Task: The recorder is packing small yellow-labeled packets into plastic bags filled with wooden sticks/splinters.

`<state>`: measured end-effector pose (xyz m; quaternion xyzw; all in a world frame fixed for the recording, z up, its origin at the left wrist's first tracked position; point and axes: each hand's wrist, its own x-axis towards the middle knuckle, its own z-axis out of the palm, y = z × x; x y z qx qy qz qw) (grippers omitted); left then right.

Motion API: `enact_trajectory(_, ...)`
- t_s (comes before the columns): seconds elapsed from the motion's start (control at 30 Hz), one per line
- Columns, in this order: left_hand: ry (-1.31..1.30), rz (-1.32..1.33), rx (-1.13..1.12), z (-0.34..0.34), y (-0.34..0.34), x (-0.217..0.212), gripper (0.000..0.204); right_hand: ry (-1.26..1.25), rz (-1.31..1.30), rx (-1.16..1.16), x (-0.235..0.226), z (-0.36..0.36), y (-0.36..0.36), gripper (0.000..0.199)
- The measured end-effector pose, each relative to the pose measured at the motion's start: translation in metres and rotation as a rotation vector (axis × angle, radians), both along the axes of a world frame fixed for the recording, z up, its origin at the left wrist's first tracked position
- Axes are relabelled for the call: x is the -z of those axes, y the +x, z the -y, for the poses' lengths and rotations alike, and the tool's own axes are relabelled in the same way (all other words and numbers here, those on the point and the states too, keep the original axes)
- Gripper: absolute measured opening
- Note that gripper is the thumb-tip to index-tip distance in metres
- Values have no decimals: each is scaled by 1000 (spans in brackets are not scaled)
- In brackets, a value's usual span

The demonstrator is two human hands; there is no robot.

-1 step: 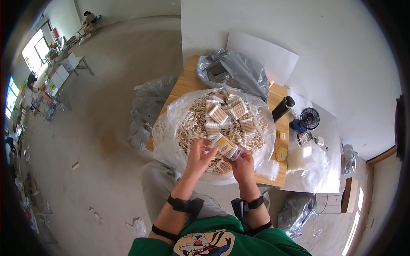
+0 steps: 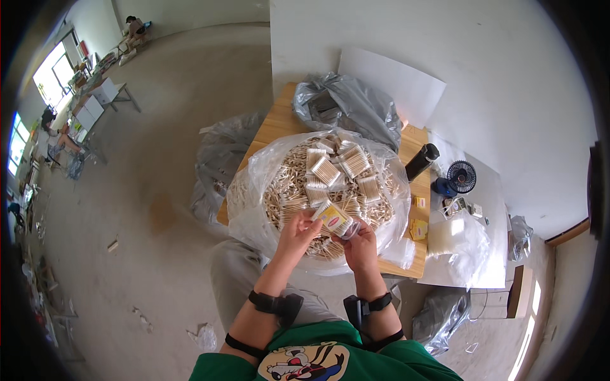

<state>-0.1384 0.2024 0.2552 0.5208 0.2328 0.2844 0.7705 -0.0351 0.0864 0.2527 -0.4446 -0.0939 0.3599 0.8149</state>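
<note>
Between my two hands is a small clear packet of cotton swabs [image 2: 334,218] with a yellow card inside, tilted above the pile. My left hand [image 2: 297,235] is closed on its left edge, thumb in front. At the lower right end, the fingers of my right hand [image 2: 361,246] pinch the clear plastic. Below them, a large clear bag [image 2: 244,213] lies spread on the table, full of loose cotton swabs [image 2: 277,192]. Several neat bundles of swabs [image 2: 326,171] rest on top of the pile.
The wooden table [image 2: 270,130] also bears a grey plastic bag [image 2: 356,105], a dark bottle [image 2: 422,162] and yellow cards [image 2: 418,229]. On a white surface at right are a small fan [image 2: 461,176] and clear bags [image 2: 469,244]. Two people sit far left.
</note>
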Motion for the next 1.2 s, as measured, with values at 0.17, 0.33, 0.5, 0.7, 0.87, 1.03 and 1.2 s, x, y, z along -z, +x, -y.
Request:
enact_trajectory(0.17,124,-81,-41,-3,2,10,22,-155,351,18,10,9,14,23)
enact_trajectory(0.33,668,-244,-87,-3,8,-4,14,-340,824,-32,-10,-3,18,23)
enact_trajectory(0.5,719,-146,-125,2,13,-4,11,-266,625,-32,8,-9,18,15)
enact_trajectory(0.7,629,-187,-194,2,14,3,11,-128,401,-4,11,-14,11,9)
enact_trajectory(0.87,657,-233,-275,5,15,2,12,-120,331,51,4,-18,15,18)
enact_trajectory(1.03,531,-205,-502,-7,15,12,13,-239,218,-83,-2,-14,11,36)
enact_trajectory(1.2,644,-281,-527,-1,12,11,17,-237,102,-112,7,-15,-15,30)
